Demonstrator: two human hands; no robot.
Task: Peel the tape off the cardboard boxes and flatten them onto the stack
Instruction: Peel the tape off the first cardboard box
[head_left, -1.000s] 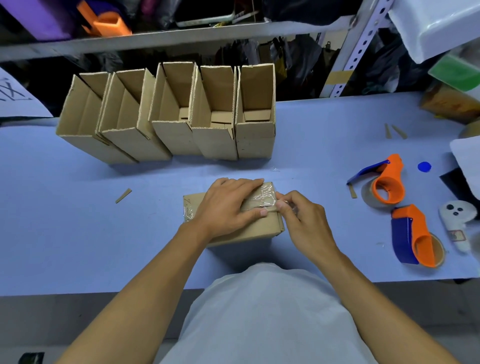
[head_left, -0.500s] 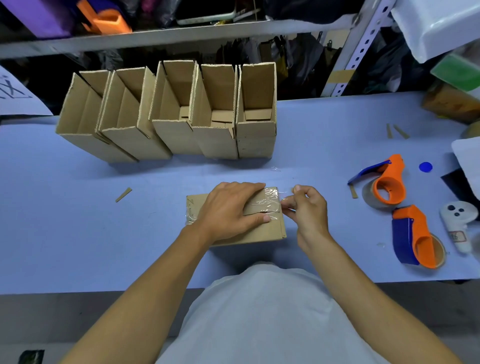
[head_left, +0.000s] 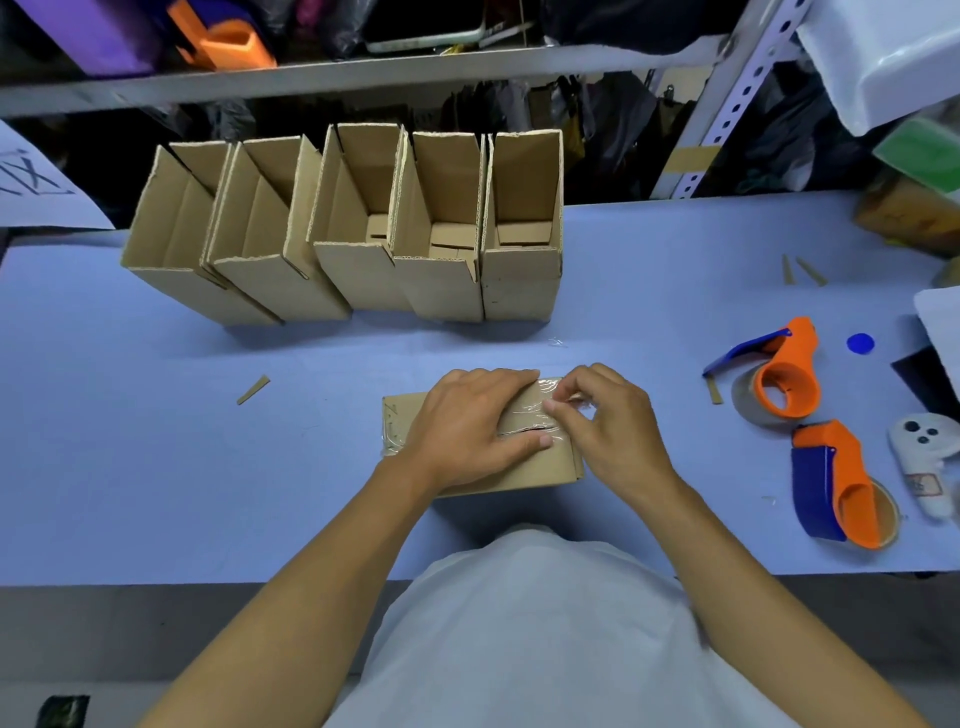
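The blue worktop (head_left: 156, 467) is the biggest thing here, and it runs out to both sides of the hands. Past the hands, further from the person, five open boxes (head_left: 363, 234) stand in a row, side by side. None of them looks flat yet.

Right under the hands sits the taped box (head_left: 519, 467). It is brown and closed. Clear, shiny tape (head_left: 535, 410) runs across its top, over the crack where the flaps meet. The tape looks crinkly, and some of it wraps down the end of the box on the left-hand side.

The left hand (head_left: 467, 431) lies flat on top of the box with straight fingers, pressing it down. It grips nothing. The right hand (head_left: 608, 431) has its fingers curled, and they pinch the end of the tape at the box's right edge.

Two orange and blue tape holders (head_left: 789, 379) lie well off to the right of the right hand.

What could go wrong? The tape is thin, so I think a fast or sideways pull could snap it and leave bits stuck on. It might also rip the brown paper skin. If the left hand lets up, the box could slide.
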